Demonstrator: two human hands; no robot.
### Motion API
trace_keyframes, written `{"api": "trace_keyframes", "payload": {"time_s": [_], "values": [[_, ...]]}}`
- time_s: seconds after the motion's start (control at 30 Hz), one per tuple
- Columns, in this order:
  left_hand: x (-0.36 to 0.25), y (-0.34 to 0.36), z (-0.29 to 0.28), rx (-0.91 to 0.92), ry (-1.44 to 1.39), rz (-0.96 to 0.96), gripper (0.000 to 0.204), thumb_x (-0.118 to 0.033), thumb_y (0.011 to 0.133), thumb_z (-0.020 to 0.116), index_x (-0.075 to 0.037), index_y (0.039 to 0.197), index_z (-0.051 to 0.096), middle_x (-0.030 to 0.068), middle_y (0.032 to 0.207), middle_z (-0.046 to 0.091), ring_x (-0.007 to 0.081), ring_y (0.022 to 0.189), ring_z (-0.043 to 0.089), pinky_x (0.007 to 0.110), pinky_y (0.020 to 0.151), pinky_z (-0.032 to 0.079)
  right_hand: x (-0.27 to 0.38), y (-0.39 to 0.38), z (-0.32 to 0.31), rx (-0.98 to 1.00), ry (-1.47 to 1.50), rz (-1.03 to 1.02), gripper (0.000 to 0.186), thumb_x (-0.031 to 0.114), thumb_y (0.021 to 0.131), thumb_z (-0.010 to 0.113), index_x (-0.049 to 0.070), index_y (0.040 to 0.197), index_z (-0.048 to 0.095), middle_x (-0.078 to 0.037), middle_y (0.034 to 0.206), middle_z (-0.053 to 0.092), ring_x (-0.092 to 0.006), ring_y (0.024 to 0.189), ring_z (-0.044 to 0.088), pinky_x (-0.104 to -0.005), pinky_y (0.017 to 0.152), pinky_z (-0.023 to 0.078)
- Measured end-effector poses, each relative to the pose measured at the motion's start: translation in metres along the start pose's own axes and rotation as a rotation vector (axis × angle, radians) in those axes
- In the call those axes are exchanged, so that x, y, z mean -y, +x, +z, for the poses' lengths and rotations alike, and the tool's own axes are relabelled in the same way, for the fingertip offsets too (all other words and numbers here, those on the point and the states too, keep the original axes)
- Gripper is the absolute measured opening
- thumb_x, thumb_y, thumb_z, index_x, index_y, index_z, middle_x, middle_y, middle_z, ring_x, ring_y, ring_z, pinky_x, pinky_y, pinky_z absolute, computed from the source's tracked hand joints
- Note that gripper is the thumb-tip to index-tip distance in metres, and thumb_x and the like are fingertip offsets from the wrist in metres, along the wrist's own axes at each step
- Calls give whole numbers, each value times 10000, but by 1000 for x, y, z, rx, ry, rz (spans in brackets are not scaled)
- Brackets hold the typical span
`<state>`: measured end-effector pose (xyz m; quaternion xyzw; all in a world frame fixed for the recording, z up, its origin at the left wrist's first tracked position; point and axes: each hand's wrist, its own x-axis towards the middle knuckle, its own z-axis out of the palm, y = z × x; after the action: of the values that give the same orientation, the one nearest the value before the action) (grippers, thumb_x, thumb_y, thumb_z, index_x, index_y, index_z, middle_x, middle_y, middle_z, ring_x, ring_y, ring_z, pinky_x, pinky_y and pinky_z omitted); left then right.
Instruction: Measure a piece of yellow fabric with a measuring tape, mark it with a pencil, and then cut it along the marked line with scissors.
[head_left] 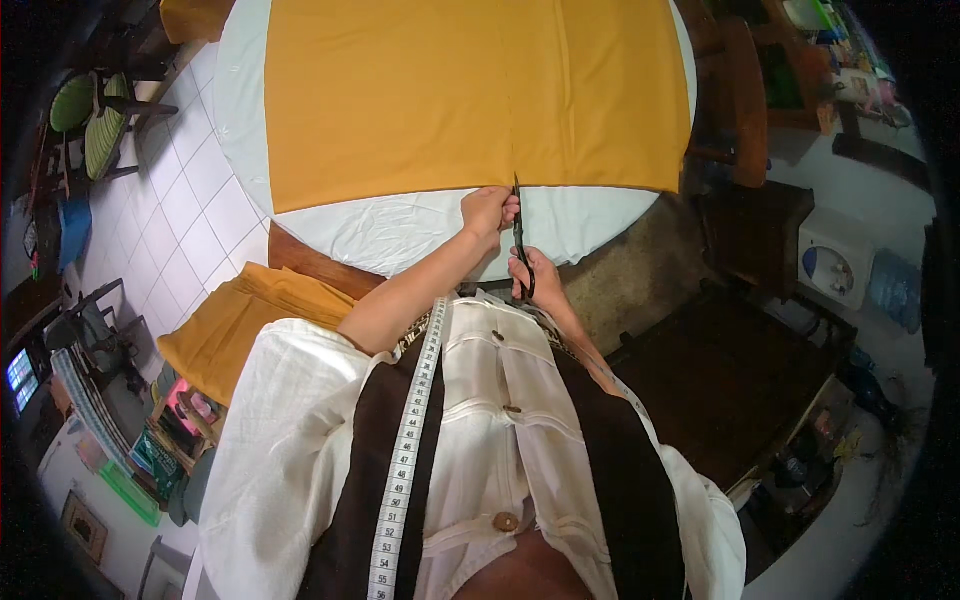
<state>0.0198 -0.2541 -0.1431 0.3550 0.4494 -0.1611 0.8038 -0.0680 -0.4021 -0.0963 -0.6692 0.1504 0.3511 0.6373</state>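
Observation:
A wide mustard-yellow cloth (420,95) lies spread over the table, its near edge running across in front of me. My left hand (486,213) pinches that near edge with closed fingers, just left of the blades. In my right hand (538,277) are black-handled scissors (519,235), fingers wrapped round the handles. The scissors point away from me, and their tips meet the cloth's edge near a faint crease running up the fabric. A white measuring tape (400,470) hangs down the front of my clothes.
Under the cloth, a pale white tablecloth (350,235) covers the round table. More folded mustard-yellow cloth (240,330) lies at the near left. Green-cushioned chairs (105,125) stand on the tiled floor (190,210) at left. A dark wooden table (730,380) is at right, a wooden chair (745,100) beyond.

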Motion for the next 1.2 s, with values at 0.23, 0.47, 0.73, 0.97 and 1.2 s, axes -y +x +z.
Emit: {"api": "trace_keyframes", "payload": {"time_s": [0.23,0.47,0.73,0.97,1.2], "values": [[-6,-7,-1,14,138,105,79,-72,909,655,4,912,677,89,778,694,135,569,603,234,488,467,-1,0,-1,-11,8,25,399,257,968,699,-27,1210,559,-39,683,579,-114,496,534,-250,465,424],[-13,-11,-1,24,277,209,88,-73,908,655,11,918,681,90,791,695,146,589,603,245,514,474,-3,1,-2,-8,9,21,407,274,960,714,-21,1196,562,-34,692,575,-111,493,525,-250,465,419],[-19,-16,3,33,436,327,99,-75,907,655,18,925,685,92,807,697,157,611,604,258,543,483,-3,-1,1,-31,13,21,419,275,960,716,-32,1199,560,-37,710,578,-109,493,512,-253,468,412],[-26,-18,6,41,577,426,109,-76,906,655,24,932,689,93,820,698,167,630,604,269,569,490,-7,1,0,-24,38,7,421,270,960,715,-38,1199,557,-40,721,576,-110,496,515,-255,468,413],[-33,-22,8,58,720,527,119,-77,905,655,30,938,692,94,834,699,178,649,605,281,595,498,-7,2,-1,-24,18,13,401,256,961,710,-33,1194,560,-40,715,573,-110,493,516,-254,467,414]]}}
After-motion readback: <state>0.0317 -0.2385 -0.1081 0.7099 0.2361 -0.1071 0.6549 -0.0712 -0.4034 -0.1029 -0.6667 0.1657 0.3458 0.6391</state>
